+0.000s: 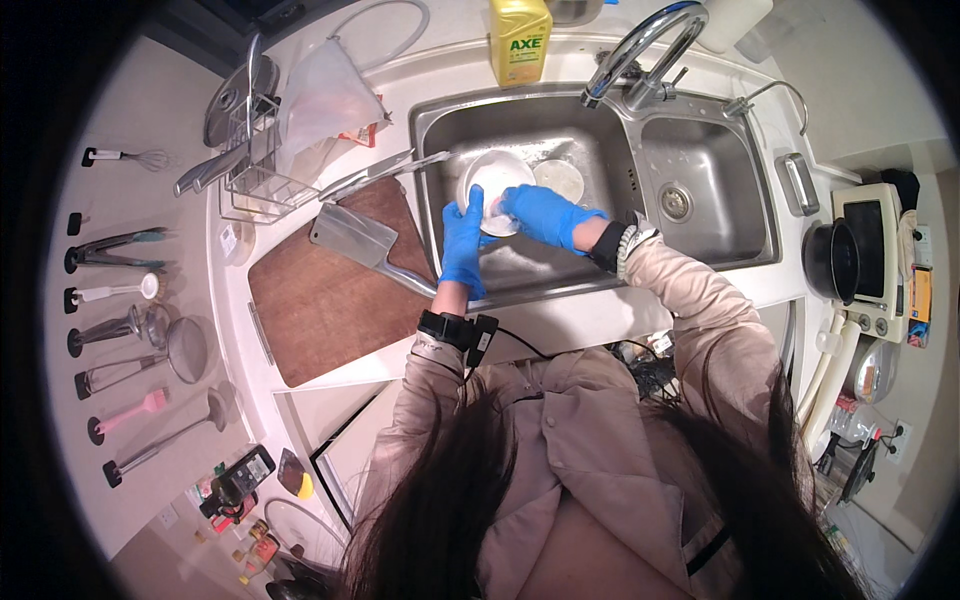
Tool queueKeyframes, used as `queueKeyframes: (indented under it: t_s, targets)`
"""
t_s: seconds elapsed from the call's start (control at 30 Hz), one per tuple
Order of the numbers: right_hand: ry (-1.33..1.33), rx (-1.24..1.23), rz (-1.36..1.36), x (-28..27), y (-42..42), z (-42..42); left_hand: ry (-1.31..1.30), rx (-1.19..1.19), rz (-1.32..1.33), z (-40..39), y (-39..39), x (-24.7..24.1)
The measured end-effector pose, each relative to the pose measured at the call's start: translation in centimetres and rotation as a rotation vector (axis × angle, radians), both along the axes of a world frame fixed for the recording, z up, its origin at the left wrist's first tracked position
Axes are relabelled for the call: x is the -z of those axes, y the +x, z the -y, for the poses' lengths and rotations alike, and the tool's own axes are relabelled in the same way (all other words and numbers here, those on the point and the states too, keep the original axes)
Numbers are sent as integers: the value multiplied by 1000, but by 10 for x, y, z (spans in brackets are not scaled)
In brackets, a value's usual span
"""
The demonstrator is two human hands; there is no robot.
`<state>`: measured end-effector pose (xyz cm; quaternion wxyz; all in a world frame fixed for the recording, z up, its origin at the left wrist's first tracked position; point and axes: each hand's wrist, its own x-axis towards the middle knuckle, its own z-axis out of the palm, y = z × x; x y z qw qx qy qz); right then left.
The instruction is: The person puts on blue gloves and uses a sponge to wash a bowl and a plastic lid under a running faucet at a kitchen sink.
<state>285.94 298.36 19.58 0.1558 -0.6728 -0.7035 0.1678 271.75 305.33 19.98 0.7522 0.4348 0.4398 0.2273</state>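
Observation:
Over the larger basin of the stainless steel sink [604,139], my left hand [463,244] in a blue glove grips the near left rim of a white bowl [499,166], thumb at the rim. My right hand [547,215], also gloved in blue, reaches into the bowl with bent fingers. Something small and pinkish shows at its fingertips; what it is I cannot tell. Just right of the bowl a round whitish dish [561,182] lies on the basin floor. The chrome faucet [652,52] arches over the back of the sink, and no water stream is visible.
A cleaver [356,236] lies on the wooden cutting board [337,307] left of the sink, its handle towards the basin. Knives [382,172] lie past the board's back edge. A yellow detergent bottle [519,45] stands behind the sink. A wire rack [262,180] stands at left, a black pot [831,261] at right.

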Motion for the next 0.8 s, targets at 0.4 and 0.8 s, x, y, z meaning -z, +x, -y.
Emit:
queueKeyframes:
  t_s: [0.4,0.8]
  targets:
    - [129,-47,231,-2,20,-8,25,196,-63,-10,3,5]
    - [-202,-17,-138,-9,17,-7,33,177,-63,-12,5,-6]
